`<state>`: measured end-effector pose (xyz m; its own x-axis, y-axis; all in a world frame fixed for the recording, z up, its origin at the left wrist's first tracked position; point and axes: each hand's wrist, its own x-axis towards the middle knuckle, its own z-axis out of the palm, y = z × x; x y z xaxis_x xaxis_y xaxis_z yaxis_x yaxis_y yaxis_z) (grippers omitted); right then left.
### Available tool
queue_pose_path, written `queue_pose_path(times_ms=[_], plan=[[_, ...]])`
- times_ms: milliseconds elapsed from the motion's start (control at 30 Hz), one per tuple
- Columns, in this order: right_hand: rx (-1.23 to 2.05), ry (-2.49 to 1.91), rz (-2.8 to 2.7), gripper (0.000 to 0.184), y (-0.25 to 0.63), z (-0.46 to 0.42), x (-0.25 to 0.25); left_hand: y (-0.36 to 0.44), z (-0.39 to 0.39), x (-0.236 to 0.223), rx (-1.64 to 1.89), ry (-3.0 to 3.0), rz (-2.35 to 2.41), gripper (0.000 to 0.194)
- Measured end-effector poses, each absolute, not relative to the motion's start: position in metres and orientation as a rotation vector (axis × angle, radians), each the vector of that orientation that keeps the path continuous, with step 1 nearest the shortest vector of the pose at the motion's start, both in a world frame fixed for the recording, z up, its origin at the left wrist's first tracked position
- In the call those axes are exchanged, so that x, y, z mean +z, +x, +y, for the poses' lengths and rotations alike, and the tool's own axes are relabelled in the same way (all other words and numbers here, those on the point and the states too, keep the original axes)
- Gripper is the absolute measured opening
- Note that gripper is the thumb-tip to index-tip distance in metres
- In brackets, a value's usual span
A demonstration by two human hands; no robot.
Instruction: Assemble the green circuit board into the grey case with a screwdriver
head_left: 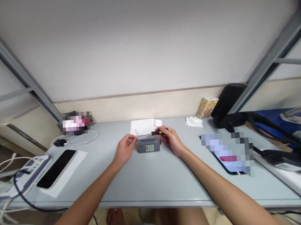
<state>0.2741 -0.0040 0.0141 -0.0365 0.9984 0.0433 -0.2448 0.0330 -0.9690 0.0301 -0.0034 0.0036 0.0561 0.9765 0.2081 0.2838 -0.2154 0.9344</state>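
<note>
- The grey box (148,146) is between the two hands, near the middle of the desk (155,183). I can't tell if it sits on the desk or is held just above it.
- The right hand (173,140) has its fingers wrapped around the black and yellow screwdriver (154,132). The thin metal part lies along the top of the box.
- The left hand (125,148) has bent fingers at the box's left top corner. I can't tell if they pinch the box, the screwdriver's tip, or both.
- The tip could slip and poke the left fingers, because they are so close to it.
- The box could tip over if one hand pushes too hard.
- The tiny dark bits (135,131) on the white paper (142,125) look like screws. A bump to the paper could make them roll away and get lost.
- The desk is pale blue-grey and looks smooth. A dark phone (57,168) and a power strip (24,176) are on the left. A crumpled tissue (194,121) and a yellow carton (207,106) are at the back right.
- Behind is a plain pale wall (146,48), with grey metal posts at both sides.
</note>
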Motion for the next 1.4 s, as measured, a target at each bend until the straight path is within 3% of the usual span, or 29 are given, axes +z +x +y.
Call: queue_pose_path(times_ms=[1067, 1400], plan=[[1.304, -0.963, -1.127, 0.035, 0.279, -0.005, 0.017, 0.027, -0.006, 0.005, 1.219, 1.880, 1.265, 0.021], [0.996, -1.063, -1.254, 0.052, 0.270, -0.014, 0.034, 0.026, -0.009, 0.012, 1.260, 1.913, 1.287, 0.025]])
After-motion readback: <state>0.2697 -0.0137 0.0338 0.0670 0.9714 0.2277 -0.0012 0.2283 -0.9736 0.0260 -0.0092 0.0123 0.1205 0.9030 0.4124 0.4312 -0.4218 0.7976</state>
